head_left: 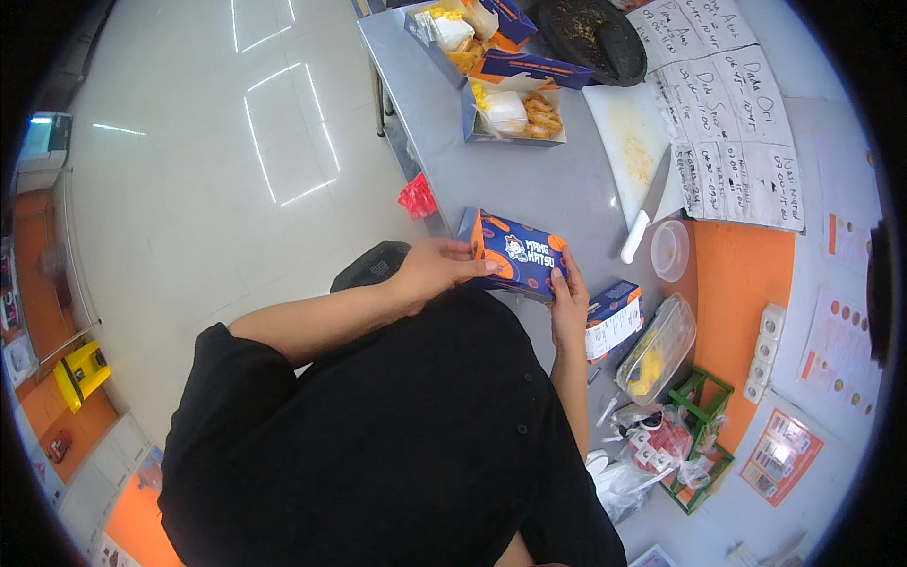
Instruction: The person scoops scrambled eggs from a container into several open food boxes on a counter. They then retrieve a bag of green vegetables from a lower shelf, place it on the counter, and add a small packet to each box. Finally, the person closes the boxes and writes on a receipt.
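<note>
A closed blue and orange cardboard food box (518,253) rests at the near edge of the steel counter (557,189). My left hand (436,266) grips its left end, fingers over the top. My right hand (569,298) holds its right end from below. Two open boxes of the same kind stand farther along the counter: one (515,109) holds fried pieces and a white wrapped portion, the other (463,33) holds similar food. My black shirt hides the counter edge below the box.
A white cutting board (631,142) with a white-handled knife (646,213) lies beside handwritten paper sheets (737,123). Nearby are a small round tub (670,249), a stack of flat boxes (614,321), a clear lidded container (658,350), a green rack (704,430) and a dark pan (590,33).
</note>
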### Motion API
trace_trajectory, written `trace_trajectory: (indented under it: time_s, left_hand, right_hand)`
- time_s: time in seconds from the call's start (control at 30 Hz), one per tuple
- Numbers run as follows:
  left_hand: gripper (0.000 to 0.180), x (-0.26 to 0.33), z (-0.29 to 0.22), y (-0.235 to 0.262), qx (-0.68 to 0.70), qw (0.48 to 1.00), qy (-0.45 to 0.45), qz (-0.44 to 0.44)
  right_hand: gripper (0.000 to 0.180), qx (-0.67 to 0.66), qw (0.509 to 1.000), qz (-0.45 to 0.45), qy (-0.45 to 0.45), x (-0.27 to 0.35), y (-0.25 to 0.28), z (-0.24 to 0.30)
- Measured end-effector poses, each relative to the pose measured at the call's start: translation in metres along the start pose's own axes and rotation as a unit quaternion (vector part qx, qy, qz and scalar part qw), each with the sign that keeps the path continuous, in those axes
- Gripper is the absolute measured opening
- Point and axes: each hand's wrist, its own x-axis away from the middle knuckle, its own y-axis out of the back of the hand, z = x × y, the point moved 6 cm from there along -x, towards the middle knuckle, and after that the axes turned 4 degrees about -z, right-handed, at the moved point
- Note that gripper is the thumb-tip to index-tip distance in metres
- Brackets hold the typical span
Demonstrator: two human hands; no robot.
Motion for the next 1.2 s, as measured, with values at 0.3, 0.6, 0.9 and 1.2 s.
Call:
trace_trajectory:
  time_s: [0.3,0.6,0.9,1.2]
  left_hand:
    - [0.099,0.002,-0.011,-0.002,-0.032,0.989,-0.102,-0.106]
    - [0.088,0.006,-0.028,-0.01,-0.018,0.997,-0.045,-0.055]
    - [0.095,0.007,-0.045,-0.013,-0.065,0.982,-0.143,-0.103]
    - [0.095,-0.007,-0.084,-0.006,-0.308,0.936,-0.146,-0.086]
  right_hand:
    - [0.054,-0.058,0.998,0.016,-0.024,-0.004,0.003,-0.01]
    - [0.054,-0.059,0.996,0.021,-0.069,0.002,0.0,0.007]
    - [0.051,-0.085,0.992,0.039,-0.087,0.0,-0.006,0.026]
    - [0.053,-0.084,0.988,0.048,-0.123,-0.003,-0.005,0.036]
